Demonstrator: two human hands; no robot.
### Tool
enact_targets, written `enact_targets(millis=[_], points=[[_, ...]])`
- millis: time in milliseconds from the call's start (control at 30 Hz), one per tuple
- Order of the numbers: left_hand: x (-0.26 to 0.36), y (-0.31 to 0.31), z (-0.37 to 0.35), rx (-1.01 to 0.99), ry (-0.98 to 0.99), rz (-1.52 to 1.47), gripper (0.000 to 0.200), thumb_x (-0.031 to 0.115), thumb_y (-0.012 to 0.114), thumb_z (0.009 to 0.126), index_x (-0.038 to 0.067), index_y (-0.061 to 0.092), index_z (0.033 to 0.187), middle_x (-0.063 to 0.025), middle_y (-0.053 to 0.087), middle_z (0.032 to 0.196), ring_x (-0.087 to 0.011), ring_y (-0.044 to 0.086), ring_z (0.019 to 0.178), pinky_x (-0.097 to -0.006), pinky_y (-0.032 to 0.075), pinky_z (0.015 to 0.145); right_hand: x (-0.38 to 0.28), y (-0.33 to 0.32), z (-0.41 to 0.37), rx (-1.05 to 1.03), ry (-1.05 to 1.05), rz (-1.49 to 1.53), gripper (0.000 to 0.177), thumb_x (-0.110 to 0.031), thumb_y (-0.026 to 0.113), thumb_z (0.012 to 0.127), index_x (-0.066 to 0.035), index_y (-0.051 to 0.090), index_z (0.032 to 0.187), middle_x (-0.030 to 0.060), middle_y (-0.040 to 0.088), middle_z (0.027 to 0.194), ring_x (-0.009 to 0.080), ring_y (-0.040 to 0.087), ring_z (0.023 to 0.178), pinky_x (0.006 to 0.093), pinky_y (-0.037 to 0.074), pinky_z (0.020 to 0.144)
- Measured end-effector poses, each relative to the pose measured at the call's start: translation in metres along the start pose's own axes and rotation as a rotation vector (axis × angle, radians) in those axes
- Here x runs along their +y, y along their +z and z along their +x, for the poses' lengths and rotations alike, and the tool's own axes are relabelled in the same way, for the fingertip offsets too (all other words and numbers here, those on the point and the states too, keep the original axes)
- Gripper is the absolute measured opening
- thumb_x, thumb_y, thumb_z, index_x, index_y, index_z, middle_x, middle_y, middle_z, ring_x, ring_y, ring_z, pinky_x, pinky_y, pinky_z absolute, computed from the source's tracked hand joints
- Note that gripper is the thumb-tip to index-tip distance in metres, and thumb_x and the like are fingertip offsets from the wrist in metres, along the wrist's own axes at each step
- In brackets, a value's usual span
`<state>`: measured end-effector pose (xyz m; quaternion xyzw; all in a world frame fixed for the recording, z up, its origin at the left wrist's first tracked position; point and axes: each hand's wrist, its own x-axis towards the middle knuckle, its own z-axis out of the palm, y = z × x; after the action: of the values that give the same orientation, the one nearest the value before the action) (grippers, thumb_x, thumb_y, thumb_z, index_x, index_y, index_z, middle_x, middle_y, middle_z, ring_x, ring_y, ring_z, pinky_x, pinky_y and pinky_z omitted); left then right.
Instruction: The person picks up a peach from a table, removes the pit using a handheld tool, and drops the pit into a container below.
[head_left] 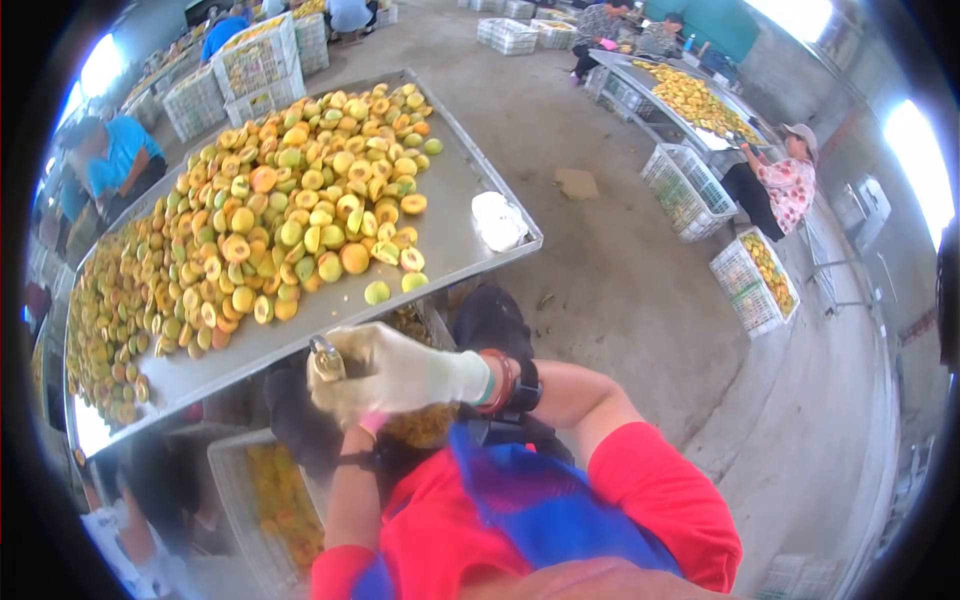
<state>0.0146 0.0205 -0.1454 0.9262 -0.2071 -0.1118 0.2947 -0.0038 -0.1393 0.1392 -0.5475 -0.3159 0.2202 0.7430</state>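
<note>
My right hand (385,370), in a pale work glove, is closed around a small tool with a curved metal loop (325,358) at the near edge of the metal table. My left hand (372,420) lies just below and behind it. Only a bit of pink at its wrist shows, and its fingers are hidden by the right glove. A wide heap of apricots (290,215), many halved and some whole, covers much of the metal table (455,200) in front of me. A crumpled white plastic bag (497,221) lies on the table's right corner.
Beneath the table a white crate (240,480) holds fruit pieces. Other crates (690,190) (752,285) stand on the floor to the right, near a seated person (785,180) at another fruit table (640,75). A person in blue (125,155) sits across at left, by stacked crates (262,70).
</note>
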Motion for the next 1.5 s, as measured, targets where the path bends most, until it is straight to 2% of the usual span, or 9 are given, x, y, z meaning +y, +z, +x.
enact_targets(millis=[33,100,267,367,867,1067,1133,1267,1500], points=[[-0.001,0.001,-0.001,-0.005,-0.014,-0.018,0.035,0.036,0.060,0.095,0.007,0.066,0.115,-0.0183,0.066,0.116,-0.0391,0.063,0.107,-0.0467,0.052,0.090,-0.009,0.012,0.006,-0.031,-0.168,0.137,0.018,-0.020,0.072,0.091,-0.006,0.060,0.092,0.0012,0.068,0.079,0.0093,0.061,0.066,0.0267,0.049,0.059],[-0.003,0.004,-0.001,-0.012,-0.027,-0.030,0.035,0.035,0.060,0.095,0.007,0.066,0.114,-0.0181,0.066,0.116,-0.0389,0.063,0.107,-0.0465,0.051,0.091,-0.053,0.025,-0.008,-0.176,0.106,0.382,0.026,-0.017,0.071,0.090,-0.001,0.060,0.107,0.0055,0.070,0.086,0.0106,0.063,0.073,0.0261,0.053,0.066],[-0.029,0.024,0.004,-0.013,-0.031,-0.073,0.034,0.035,0.060,0.094,0.007,0.067,0.113,-0.0178,0.067,0.115,-0.0385,0.063,0.107,-0.0460,0.051,0.092,-0.089,0.076,-0.008,-0.393,-0.252,0.418,0.034,-0.032,0.069,0.095,0.001,0.062,0.098,0.0120,0.069,0.091,0.0201,0.067,0.080,0.0325,0.052,0.070],[-0.042,0.037,0.007,-0.008,-0.021,-0.080,0.033,0.035,0.060,0.094,0.007,0.067,0.112,-0.0176,0.067,0.115,-0.0382,0.063,0.107,-0.0458,0.051,0.092,-0.108,0.098,-0.022,-0.480,0.090,0.752,0.027,-0.007,0.073,0.091,0.005,0.065,0.114,0.0151,0.075,0.101,0.0167,0.071,0.088,0.0264,0.057,0.073],[0.005,0.002,-0.006,-0.078,-0.106,-0.074,0.033,0.033,0.059,0.096,0.006,0.067,0.114,-0.0190,0.065,0.117,-0.0397,0.060,0.110,-0.0459,0.048,0.094,-0.110,0.114,0.002,-0.657,-0.065,0.908,0.021,-0.013,0.072,0.094,0.005,0.067,0.103,0.0087,0.070,0.095,0.0120,0.064,0.083,0.0279,0.052,0.070],[-0.006,0.004,-0.006,-0.054,0.034,-0.056,0.033,0.031,0.058,0.096,0.005,0.066,0.116,-0.0196,0.065,0.117,-0.0401,0.060,0.110,-0.0460,0.048,0.094,-0.086,0.157,0.029,-0.691,-0.829,1.375,0.018,-0.010,0.071,0.093,0.005,0.069,0.083,0.0111,0.070,0.089,0.0147,0.064,0.078,0.0310,0.050,0.065],[-0.005,0.005,-0.004,-0.064,0.003,-0.067,0.033,0.030,0.058,0.096,0.005,0.066,0.116,-0.0197,0.065,0.116,-0.0401,0.060,0.110,-0.0460,0.048,0.094,-0.087,0.145,0.031,-0.811,-0.838,1.394,0.020,-0.008,0.071,0.093,0.004,0.067,0.077,0.0123,0.070,0.087,0.0160,0.064,0.078,0.0318,0.050,0.065],[-0.007,0.005,-0.006,-0.078,-0.015,-0.075,0.033,0.029,0.058,0.096,0.005,0.065,0.117,-0.0200,0.064,0.116,-0.0403,0.060,0.110,-0.0459,0.048,0.094,-0.078,0.137,0.048,-0.584,-0.450,0.567,0.023,-0.007,0.071,0.093,0.003,0.065,0.073,0.0142,0.070,0.086,0.0187,0.065,0.078,0.0327,0.050,0.066],[-0.001,0.003,-0.004,-0.085,-0.067,-0.055,0.032,0.028,0.058,0.096,0.005,0.065,0.116,-0.0199,0.064,0.115,-0.0406,0.059,0.110,-0.0461,0.048,0.093,-0.099,0.110,0.004,-0.465,-0.367,0.865,0.022,-0.008,0.071,0.093,0.005,0.065,0.076,0.0169,0.069,0.089,0.0240,0.066,0.082,0.0355,0.052,0.070]])
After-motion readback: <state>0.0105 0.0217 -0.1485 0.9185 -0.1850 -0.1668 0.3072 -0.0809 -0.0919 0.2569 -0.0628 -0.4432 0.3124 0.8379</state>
